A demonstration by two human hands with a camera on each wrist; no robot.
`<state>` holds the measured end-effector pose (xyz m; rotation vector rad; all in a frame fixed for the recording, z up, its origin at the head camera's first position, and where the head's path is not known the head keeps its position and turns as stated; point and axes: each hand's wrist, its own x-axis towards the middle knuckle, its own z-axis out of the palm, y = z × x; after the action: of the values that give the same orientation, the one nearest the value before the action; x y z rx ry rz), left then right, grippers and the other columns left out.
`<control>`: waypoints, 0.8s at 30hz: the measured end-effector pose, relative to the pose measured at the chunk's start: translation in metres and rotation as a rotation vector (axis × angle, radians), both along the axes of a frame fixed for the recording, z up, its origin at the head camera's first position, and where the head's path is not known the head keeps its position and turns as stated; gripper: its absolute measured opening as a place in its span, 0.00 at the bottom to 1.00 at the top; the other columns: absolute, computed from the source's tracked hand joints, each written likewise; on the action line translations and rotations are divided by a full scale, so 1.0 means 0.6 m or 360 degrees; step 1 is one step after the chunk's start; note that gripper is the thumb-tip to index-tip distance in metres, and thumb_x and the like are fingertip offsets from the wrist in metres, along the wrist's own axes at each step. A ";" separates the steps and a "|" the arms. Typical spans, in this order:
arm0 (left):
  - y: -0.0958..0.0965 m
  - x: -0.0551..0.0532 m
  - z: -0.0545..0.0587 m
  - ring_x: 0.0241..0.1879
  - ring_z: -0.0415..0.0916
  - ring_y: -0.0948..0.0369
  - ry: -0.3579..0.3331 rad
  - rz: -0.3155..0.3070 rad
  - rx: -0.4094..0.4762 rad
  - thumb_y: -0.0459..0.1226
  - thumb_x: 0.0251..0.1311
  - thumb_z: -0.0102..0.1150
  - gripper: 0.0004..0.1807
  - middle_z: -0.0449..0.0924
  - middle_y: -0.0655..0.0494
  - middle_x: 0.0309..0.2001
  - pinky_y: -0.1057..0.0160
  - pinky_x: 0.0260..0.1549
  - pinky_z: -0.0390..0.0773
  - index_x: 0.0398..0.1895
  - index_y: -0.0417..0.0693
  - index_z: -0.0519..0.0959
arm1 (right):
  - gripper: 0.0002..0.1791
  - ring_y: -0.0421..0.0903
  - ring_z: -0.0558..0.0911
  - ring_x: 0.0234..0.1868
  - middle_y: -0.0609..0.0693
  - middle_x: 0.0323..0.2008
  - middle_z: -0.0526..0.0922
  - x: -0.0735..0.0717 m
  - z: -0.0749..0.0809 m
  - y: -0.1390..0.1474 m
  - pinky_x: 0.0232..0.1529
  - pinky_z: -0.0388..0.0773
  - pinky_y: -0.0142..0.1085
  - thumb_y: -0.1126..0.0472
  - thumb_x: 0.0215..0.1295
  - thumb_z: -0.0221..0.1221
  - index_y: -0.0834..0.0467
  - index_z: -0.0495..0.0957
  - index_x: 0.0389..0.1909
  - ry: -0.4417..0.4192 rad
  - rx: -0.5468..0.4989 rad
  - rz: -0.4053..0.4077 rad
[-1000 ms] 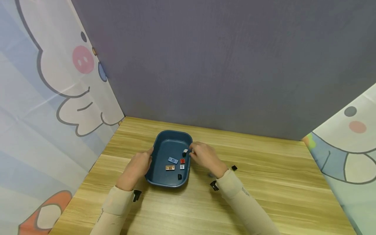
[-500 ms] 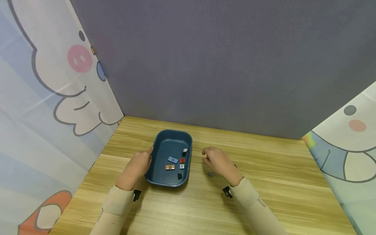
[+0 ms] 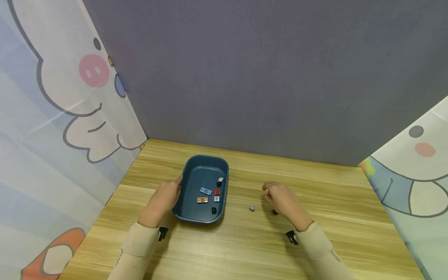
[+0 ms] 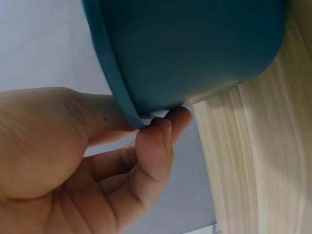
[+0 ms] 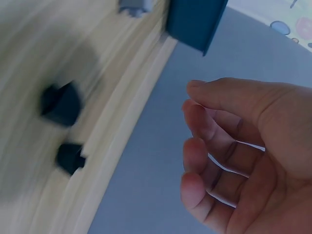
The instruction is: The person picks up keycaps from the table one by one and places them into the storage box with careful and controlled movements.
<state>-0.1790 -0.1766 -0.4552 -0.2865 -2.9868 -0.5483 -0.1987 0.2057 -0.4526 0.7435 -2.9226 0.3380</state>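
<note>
My left hand (image 3: 162,201) pinches the rim of a dark blue tray (image 3: 206,159) at its left side; in the left wrist view the thumb and curled fingers are at the tray's edge (image 4: 109,68). Inside the tray lie small pieces: a light blue printed tile (image 3: 205,191), an orange-brown printed tile (image 3: 202,200), a red square (image 3: 217,191), a white square (image 3: 216,198), a black piece (image 3: 214,210) and a white-and-black piece (image 3: 219,182). Over the table right of the tray, my right hand (image 3: 284,200) hangs with loosely bent fingers, holding nothing.
A small grey piece (image 3: 252,208) lies on the wooden table (image 3: 332,217) between tray and right hand. Two black pieces show in the right wrist view, a larger one (image 5: 62,103) and a smaller one (image 5: 70,157). A grey panel (image 3: 245,77) stands behind the table.
My right hand has moved from the tray's right rim out to the right over the table, uncovering the grey piece. The left hand and tray have stayed in place.
</note>
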 end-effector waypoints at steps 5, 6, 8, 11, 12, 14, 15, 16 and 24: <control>0.001 0.001 0.001 0.35 0.83 0.40 -0.0020 -0.0002 -0.0004 0.27 0.67 0.56 0.22 0.82 0.30 0.44 0.45 0.32 0.82 0.64 0.29 0.73 | 0.09 0.40 0.78 0.25 0.50 0.30 0.82 0.012 -0.010 0.029 0.21 0.73 0.31 0.67 0.60 0.69 0.62 0.84 0.41 0.0003 0.0001 -0.0021; 0.001 0.001 0.001 0.34 0.83 0.40 -0.0022 -0.0002 -0.0005 0.27 0.67 0.56 0.23 0.82 0.30 0.44 0.46 0.32 0.82 0.64 0.29 0.73 | 0.08 0.40 0.77 0.25 0.50 0.29 0.81 0.015 -0.012 0.034 0.21 0.72 0.31 0.67 0.60 0.68 0.62 0.84 0.41 -0.0005 -0.0002 -0.0028; 0.002 0.002 0.003 0.34 0.83 0.41 -0.0025 0.0001 -0.0006 0.27 0.67 0.56 0.23 0.82 0.30 0.43 0.46 0.31 0.82 0.64 0.29 0.73 | 0.07 0.39 0.75 0.24 0.48 0.29 0.80 0.021 -0.014 0.043 0.20 0.71 0.31 0.67 0.61 0.68 0.61 0.83 0.39 -0.0023 -0.0012 -0.0035; 0.002 0.002 0.004 0.32 0.83 0.42 -0.0031 0.0004 -0.0003 0.27 0.67 0.56 0.23 0.82 0.30 0.43 0.47 0.30 0.82 0.65 0.29 0.72 | 0.04 0.38 0.72 0.23 0.46 0.26 0.77 0.030 -0.018 0.054 0.19 0.69 0.31 0.67 0.62 0.67 0.59 0.82 0.36 -0.0036 -0.0003 -0.0055; 0.002 0.002 0.004 0.32 0.83 0.42 -0.0034 0.0005 -0.0001 0.27 0.67 0.56 0.23 0.82 0.30 0.43 0.47 0.30 0.82 0.65 0.29 0.72 | 0.03 0.37 0.71 0.23 0.45 0.26 0.77 0.033 -0.019 0.056 0.19 0.68 0.31 0.66 0.62 0.67 0.58 0.82 0.35 -0.0040 -0.0003 -0.0060; 0.002 0.001 0.003 0.32 0.83 0.43 -0.0037 0.0005 0.0004 0.27 0.67 0.56 0.23 0.82 0.30 0.43 0.48 0.29 0.82 0.65 0.29 0.72 | 0.02 0.37 0.72 0.23 0.45 0.26 0.77 0.038 -0.021 0.061 0.20 0.70 0.31 0.66 0.62 0.67 0.58 0.83 0.34 -0.0049 -0.0005 -0.0077; 0.002 0.001 0.003 0.32 0.83 0.44 -0.0038 0.0004 0.0006 0.27 0.67 0.56 0.23 0.82 0.30 0.44 0.48 0.29 0.82 0.65 0.29 0.72 | 0.02 0.37 0.73 0.23 0.45 0.26 0.78 0.040 -0.022 0.063 0.20 0.70 0.32 0.66 0.62 0.67 0.59 0.83 0.35 -0.0057 -0.0001 -0.0086; 0.002 0.001 0.004 0.31 0.83 0.44 -0.0038 0.0004 0.0007 0.27 0.67 0.56 0.23 0.82 0.30 0.44 0.49 0.29 0.82 0.65 0.29 0.72 | 0.03 0.38 0.74 0.24 0.45 0.26 0.78 0.043 -0.023 0.065 0.21 0.71 0.32 0.65 0.62 0.67 0.59 0.83 0.36 -0.0073 0.0004 -0.0096; 0.003 0.001 0.000 0.29 0.82 0.46 0.0011 -0.0007 0.0018 0.27 0.66 0.57 0.23 0.82 0.30 0.42 0.49 0.28 0.82 0.63 0.27 0.73 | 0.11 0.38 0.75 0.25 0.43 0.26 0.78 0.057 -0.035 0.078 0.22 0.74 0.34 0.60 0.59 0.71 0.60 0.84 0.40 -0.0301 -0.0004 -0.0189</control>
<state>-0.1784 -0.1750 -0.4550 -0.2940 -2.9760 -0.5631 -0.1644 0.2522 -0.4737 0.5631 -3.1249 0.4220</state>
